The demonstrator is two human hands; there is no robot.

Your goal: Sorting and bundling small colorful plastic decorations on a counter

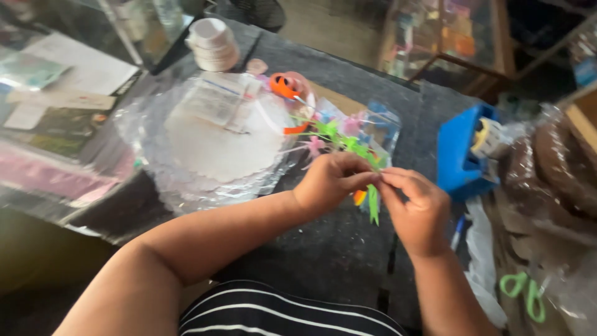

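Left hand [329, 180] and right hand [416, 208] both pinched shut on a green paper sprig [373, 202], over the dark counter [323, 249], blue tape dispenser [463, 155] toward its right edge, green scissors [525, 292] nearer the right corner

Uneven daylight-type illumination; overall sharpness poor through motion blur.

Brightest zones sit at upper left, where the glass counter [74, 93] carries pale glare, and on the clear plastic wrap [211, 137], which shows scattered white reflections. The dark tabletop [336, 249] absorbs light and reads nearly black at lower centre; the lower left corner falls into murky brown shadow. Both hands, left [333, 180] and right [416, 211], are smeared, the fingers lacking edges. The right edge of the frame is blurred most heavily, the green scissors [525, 292] soft. Background shelving at upper right is dim and indistinct.
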